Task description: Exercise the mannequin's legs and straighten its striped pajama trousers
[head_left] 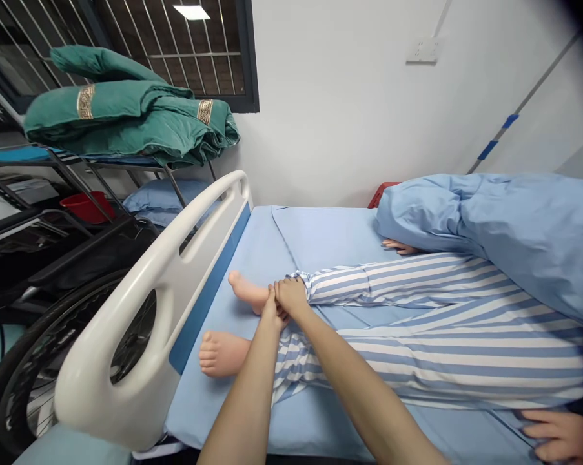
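A care manikin in blue-and-white striped pyjama trousers (407, 355) lies on the bed. My left hand (274, 312) and my right hand (291, 294) are side by side, wrapped round the ankle of its far leg, just below the gathered trouser cuff. The far foot (246, 292) sticks out to the left of my hands, toes up. Nearer to me, the other foot (223, 354) rests on the sheet, partly behind my left forearm. The undersides of my fingers are mostly hidden.
A white footboard (141, 310) closes the bed's left end, with a wheelchair (34, 381) beyond it. A blue quilt (504, 226) covers the manikin's upper body. Green folded bedding (136, 123) sits on a rack under the window. Light blue sheet (320, 229) covers the mattress.
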A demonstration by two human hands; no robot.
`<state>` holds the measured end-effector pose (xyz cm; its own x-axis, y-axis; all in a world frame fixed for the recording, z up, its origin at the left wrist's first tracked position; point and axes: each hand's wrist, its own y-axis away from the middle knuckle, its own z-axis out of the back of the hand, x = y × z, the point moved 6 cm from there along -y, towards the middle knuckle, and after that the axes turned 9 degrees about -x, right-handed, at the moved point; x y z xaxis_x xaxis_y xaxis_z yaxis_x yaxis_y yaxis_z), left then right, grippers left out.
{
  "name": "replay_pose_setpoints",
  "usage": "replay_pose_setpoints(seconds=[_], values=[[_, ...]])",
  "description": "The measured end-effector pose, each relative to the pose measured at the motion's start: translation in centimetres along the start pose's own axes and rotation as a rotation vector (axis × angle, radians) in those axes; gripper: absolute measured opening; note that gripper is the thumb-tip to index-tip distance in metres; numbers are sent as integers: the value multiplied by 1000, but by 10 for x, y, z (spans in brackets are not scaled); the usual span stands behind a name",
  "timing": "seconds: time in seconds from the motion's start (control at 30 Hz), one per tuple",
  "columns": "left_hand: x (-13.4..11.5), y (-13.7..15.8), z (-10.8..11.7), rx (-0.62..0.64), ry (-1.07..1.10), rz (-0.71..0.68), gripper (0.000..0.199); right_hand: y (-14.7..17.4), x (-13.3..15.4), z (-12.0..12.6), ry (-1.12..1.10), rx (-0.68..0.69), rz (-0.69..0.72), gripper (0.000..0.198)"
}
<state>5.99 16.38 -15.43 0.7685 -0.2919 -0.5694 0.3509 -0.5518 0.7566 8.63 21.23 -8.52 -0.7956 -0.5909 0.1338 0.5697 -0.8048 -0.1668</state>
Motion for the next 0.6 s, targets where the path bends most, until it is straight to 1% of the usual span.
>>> replay_pose_setpoints(seconds=[0.1, 0.2, 0.3, 0.37, 0.43, 0.5, 0.53, 0.6], values=[[4, 12, 13, -81, -40, -53, 47, 10, -4, 7, 15, -128, 18, 44], [1, 28, 21, -161, -50, -169, 42, 22, -2, 9, 5, -177, 47, 40], [-7, 51, 28, -188, -37, -312, 30, 41, 9, 13, -52, -195, 117, 40], [-10, 72, 38, -188, -19, -409, 25, 56, 19, 16, -149, -192, 126, 42], [-10, 96, 53, -162, -12, -526, 26, 69, 33, 21, -306, -194, 102, 40], [-2, 117, 72, -118, -9, -618, 30, 80, 49, 27, -484, -202, 73, 40], [6, 125, 83, -117, 12, -621, 30, 85, 57, 29, -563, -210, 62, 40], [23, 131, 106, -148, 100, -572, 28, 92, 74, 32, -679, -228, 58, 38]])
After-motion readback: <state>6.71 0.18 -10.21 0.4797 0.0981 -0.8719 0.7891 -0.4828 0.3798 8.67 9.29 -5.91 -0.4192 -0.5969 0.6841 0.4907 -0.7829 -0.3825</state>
